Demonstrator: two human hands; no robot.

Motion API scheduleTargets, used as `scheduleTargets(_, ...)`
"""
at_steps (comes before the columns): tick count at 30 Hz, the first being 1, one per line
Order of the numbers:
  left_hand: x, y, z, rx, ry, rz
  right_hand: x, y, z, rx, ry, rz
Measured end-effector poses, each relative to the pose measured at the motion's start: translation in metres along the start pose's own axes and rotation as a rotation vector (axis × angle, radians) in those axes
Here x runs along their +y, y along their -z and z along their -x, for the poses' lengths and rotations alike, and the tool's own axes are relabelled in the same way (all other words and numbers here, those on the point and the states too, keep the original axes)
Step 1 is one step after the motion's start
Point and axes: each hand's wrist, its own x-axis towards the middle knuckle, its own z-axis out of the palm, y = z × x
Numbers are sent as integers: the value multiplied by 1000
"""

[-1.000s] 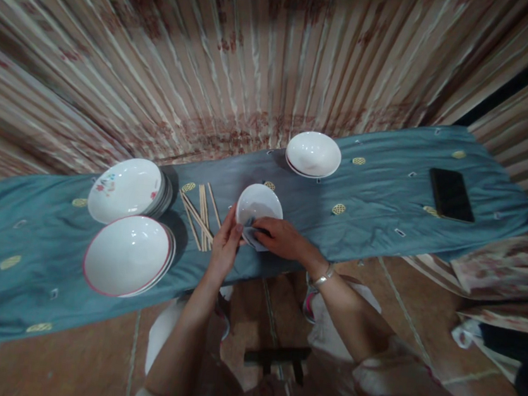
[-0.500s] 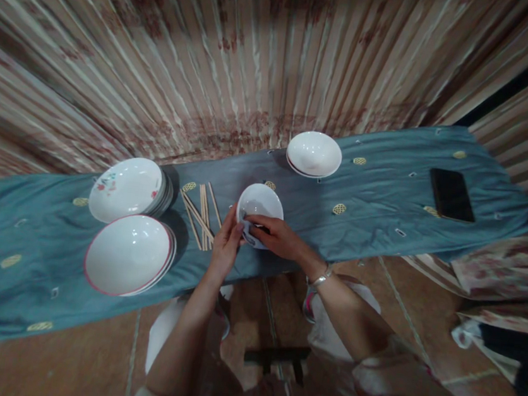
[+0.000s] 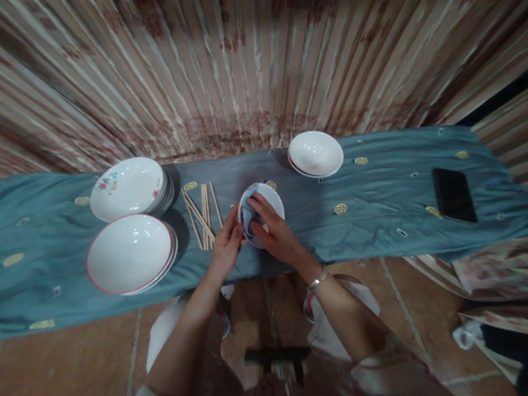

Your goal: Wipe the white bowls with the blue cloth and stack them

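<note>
Left hand (image 3: 226, 244): grips the near-left rim of a small white bowl (image 3: 271, 200) beside the chopsticks (image 3: 200, 213).
Cloth (image 3: 248, 216): soft, folded, limp; pressed inside the bowl.
Right hand (image 3: 273, 234): fingers closed on the cloth, just right of the chopsticks.
Bowl: looks glazed, stiff, light, likely slippery and breakable; the rim seems the safest hold.

Four lots of bowls (image 3: 261, 210); one bundle of chopsticks (image 3: 200, 213); one phone (image 3: 454, 194)

small white bowl (image 3: 268, 201) | tilted, on blue runner | grey cloth (image 3: 247, 215) inside (bunched)
</note>
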Motion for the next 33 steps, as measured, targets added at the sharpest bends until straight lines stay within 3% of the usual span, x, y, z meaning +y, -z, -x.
scheduleTargets(10, 0, 0, 0, 23, 29, -17, 7, -2, -3, 11, -12, 439)
scheduleTargets(17, 1, -1, 0, 14, 20, -18, -2, 3, -1, -35, -145, 712)
scheduleTargets(26, 1, -1, -1, 18, 28, 14, -6, 18, 3, -95, -198, 798)
scheduleTargets(33, 3, -3, -1, 20, 25, -7, -5, 26, 7, -217, -172, 796)
